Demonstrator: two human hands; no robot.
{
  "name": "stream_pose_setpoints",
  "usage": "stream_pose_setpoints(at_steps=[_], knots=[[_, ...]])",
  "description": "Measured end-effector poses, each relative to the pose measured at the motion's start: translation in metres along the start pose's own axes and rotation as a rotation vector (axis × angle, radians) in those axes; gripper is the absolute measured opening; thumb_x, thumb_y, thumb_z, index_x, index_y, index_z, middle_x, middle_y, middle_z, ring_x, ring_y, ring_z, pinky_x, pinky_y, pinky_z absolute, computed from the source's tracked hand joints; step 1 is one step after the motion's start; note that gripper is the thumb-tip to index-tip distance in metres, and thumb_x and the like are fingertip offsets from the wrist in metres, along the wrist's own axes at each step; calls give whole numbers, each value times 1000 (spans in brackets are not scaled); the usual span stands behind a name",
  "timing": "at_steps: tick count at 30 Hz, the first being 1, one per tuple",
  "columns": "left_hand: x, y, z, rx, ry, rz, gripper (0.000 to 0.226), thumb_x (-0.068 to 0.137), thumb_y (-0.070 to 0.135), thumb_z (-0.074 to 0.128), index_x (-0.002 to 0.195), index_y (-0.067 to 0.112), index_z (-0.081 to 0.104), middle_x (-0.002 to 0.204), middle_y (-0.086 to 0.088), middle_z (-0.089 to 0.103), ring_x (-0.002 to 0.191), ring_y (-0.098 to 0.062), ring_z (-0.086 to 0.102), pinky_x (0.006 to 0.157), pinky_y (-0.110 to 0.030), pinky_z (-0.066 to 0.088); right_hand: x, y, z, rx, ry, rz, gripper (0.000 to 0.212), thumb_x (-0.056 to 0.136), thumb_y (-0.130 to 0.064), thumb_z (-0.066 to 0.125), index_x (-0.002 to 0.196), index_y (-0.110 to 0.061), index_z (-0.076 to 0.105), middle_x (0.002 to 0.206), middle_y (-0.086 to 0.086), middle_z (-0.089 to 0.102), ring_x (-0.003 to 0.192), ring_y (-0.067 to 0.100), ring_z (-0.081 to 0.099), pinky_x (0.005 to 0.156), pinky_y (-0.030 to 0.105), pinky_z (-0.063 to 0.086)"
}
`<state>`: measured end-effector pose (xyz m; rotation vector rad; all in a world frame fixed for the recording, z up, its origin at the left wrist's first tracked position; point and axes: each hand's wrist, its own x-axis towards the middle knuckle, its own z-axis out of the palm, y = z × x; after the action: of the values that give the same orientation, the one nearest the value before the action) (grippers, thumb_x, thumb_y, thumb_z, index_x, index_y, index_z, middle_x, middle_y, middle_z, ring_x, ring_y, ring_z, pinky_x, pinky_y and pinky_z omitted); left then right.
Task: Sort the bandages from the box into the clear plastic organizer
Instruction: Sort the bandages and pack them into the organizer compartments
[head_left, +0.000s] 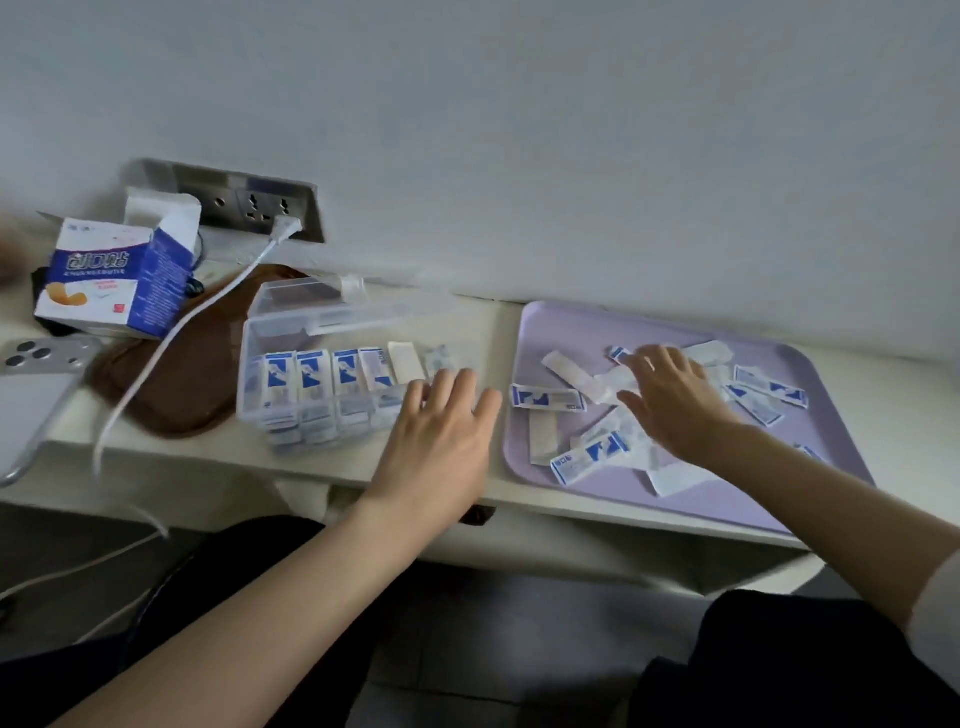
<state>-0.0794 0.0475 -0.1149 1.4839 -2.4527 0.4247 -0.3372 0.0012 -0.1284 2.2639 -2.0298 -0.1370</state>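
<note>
The clear plastic organizer (291, 332) stands on the desk with its lid up, and upright blue-and-white wrapped bandages (311, 384) fill several of its compartments. My left hand (441, 441) lies flat with straight fingers at the organizer's right end, covering the last compartments. Several loose bandages (548, 397) are scattered on the lilac tray (831, 483) to the right. My right hand (670, 405) spreads open over the middle of that pile, palm down. The opened blue-and-white bandage box (114, 280) stands at the far left.
A phone (36, 384) lies at the left edge. A brown pad (176, 384) sits under a white cable (171, 332) running from a wall socket (260, 208). The desk's front edge is close to my forearms.
</note>
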Motion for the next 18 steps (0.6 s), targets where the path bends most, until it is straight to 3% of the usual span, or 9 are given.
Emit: stream_pose_setpoints(at_steps=[3,6,9,11,16,18], knots=[[23,32,13,-66,-44,110,26,56,9,70,80,14,60,78,-7,56,68,-26,55,59,-30,40,-5,24,9,97,-203,137,56,96,-46,36,143,-15,25,147,13,25,135,34,26,108,47,26],[47,56,29,-112,-135,129,28,58,14,73,82,15,61,82,-6,58,73,-26,58,62,-29,42,-6,27,13,251,-261,137,57,96,-47,35,143,-14,27,147,13,27,134,34,27,107,47,27],[68,72,49,-183,-249,89,33,87,19,53,119,12,50,121,-10,50,110,-30,49,89,-36,37,-8,18,13,287,-247,34,55,96,-46,36,141,-15,28,147,9,27,133,30,29,108,44,30],[80,78,58,-187,-293,57,39,96,24,41,133,13,37,132,-9,41,120,-28,41,96,-38,32,-8,17,12,327,-232,-25,53,96,-45,36,140,-17,30,146,5,29,132,26,33,107,40,32],[108,88,61,-233,-322,48,38,99,22,34,135,8,34,134,-12,40,123,-30,38,100,-37,31,11,49,8,400,-31,117,46,99,-39,34,139,-16,36,145,6,36,133,26,34,107,38,27],[120,93,60,-284,-352,54,42,100,23,31,139,9,31,141,-12,35,128,-29,33,104,-40,29,15,70,16,359,-58,256,49,99,-41,33,140,-16,33,146,9,34,134,30,29,108,44,25]])
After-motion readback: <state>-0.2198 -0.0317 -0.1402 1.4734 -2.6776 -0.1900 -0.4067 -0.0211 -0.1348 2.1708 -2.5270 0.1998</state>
